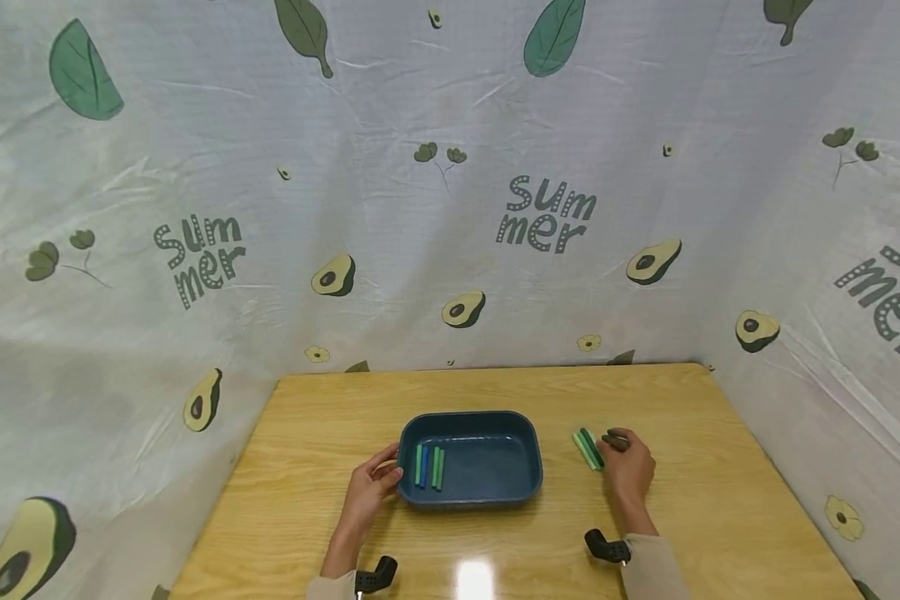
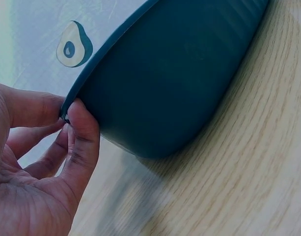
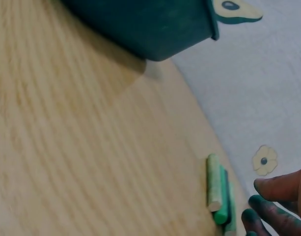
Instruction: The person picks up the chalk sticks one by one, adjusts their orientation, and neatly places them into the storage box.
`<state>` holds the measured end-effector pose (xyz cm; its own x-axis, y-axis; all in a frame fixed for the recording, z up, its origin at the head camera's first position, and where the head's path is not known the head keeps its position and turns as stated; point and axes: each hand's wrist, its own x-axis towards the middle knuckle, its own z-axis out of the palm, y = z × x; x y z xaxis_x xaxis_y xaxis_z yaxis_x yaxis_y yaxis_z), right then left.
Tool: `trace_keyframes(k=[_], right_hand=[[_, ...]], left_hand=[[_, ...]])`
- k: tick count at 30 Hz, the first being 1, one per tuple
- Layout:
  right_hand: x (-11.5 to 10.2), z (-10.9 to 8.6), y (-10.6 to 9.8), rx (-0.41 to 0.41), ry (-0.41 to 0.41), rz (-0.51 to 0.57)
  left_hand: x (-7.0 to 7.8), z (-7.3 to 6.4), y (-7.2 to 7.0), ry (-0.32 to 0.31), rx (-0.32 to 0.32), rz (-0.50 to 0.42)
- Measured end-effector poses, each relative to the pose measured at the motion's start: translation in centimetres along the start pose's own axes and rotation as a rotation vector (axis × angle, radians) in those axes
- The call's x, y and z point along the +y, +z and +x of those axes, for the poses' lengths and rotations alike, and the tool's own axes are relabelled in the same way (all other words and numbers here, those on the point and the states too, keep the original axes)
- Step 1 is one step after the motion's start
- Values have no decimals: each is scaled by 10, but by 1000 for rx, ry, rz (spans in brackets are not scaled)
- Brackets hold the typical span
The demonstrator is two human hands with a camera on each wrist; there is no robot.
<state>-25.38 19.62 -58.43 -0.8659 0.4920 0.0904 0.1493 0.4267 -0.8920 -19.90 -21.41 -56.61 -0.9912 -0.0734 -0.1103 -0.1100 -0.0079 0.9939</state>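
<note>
My left hand (image 1: 367,492) pinches the left rim of a dark blue tray (image 1: 491,467), thumb and fingers on either side of its edge in the left wrist view. Inside, at the tray's left end, several green and blue chalk sticks (image 1: 424,467) lie side by side. On the table right of the tray, a small bundle of light and dark green chalk sticks (image 1: 587,450) lies close together. My right hand (image 1: 630,471) is right beside that bundle. In the right wrist view its fingers (image 3: 275,216) are stained dark green and spread apart, with nothing between them.
The tray stands on a light wooden table (image 1: 330,408). Behind and at both sides hangs a white sheet (image 1: 390,217) printed with avocados, leaves and lettering. Each wrist wears a black camera mount, such as the right one (image 1: 606,547).
</note>
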Motion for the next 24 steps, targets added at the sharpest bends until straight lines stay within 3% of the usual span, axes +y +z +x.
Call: trace_keyframes(k=[24], right_hand=[[9, -1, 11, 52, -1, -136]], left_hand=[[-3, 1, 2, -11, 4, -2]])
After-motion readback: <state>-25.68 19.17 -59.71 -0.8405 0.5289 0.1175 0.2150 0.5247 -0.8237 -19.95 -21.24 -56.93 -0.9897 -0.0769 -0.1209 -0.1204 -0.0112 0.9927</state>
